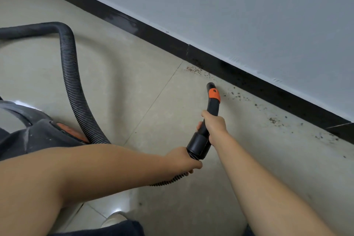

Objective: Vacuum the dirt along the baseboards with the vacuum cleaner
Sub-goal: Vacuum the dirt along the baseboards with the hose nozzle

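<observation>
Black nozzle (211, 99) with a bright orange clip (214, 95), black ribbed hose (71, 82). Pale beige floor tiles (118, 75) with thin grey grout lines, dark and reddish-brown specks of dirt (195, 70) along a black baseboard (164, 38), pale grey-blue wall (239, 9) above. The vacuum body (38, 132) is dark grey with an orange patch.

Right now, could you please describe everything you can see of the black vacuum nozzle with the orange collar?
The black vacuum nozzle with the orange collar looks like hard plastic: a narrow curved tube widening into a round cuff that joins the ribbed black hose. Its tip points at the floor near the black baseboard, among scattered dirt specks. The right hand grips its middle; the left hand holds the hose just behind the cuff.
</observation>
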The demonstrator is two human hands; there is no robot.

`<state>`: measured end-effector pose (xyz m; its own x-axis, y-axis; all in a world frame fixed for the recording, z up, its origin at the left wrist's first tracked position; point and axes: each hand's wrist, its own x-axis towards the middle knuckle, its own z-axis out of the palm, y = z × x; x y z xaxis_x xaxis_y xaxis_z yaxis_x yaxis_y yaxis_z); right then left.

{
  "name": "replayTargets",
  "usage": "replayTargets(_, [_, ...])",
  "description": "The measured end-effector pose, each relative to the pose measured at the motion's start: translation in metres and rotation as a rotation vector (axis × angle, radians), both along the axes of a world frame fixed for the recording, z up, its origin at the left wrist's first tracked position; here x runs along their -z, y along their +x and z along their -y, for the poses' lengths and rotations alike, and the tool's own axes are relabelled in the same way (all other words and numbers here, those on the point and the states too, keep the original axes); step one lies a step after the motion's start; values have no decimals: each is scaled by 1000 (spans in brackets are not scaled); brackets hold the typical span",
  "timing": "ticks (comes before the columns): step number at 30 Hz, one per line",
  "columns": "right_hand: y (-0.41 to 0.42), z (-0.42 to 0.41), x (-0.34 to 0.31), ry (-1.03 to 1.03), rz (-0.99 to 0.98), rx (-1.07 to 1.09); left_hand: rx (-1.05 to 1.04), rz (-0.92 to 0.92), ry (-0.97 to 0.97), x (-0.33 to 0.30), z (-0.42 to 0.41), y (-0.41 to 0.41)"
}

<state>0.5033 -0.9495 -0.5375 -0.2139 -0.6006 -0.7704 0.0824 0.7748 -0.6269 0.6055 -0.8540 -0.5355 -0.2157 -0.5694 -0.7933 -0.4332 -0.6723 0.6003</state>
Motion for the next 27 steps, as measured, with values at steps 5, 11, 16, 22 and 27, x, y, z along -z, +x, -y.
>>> replayTargets(5, [-16,-3,-1,10,-1,92,47,1,-6,-2,2,-8])
replayTargets(11, [-19,15,-8,18,22,92,0,-10,-38,-8,18,-12])
replayTargets(16, [-21,31,-14,36,47,14,-35,-51,-45,-13,27,-15])
replayTargets(22, [-26,52,-16,53,26,-42,-89,-61,-28,-15,41,-27])
replayTargets(27, [-24,64,-15,61,15,-110,-147,-65,-11,-15,46,-32])
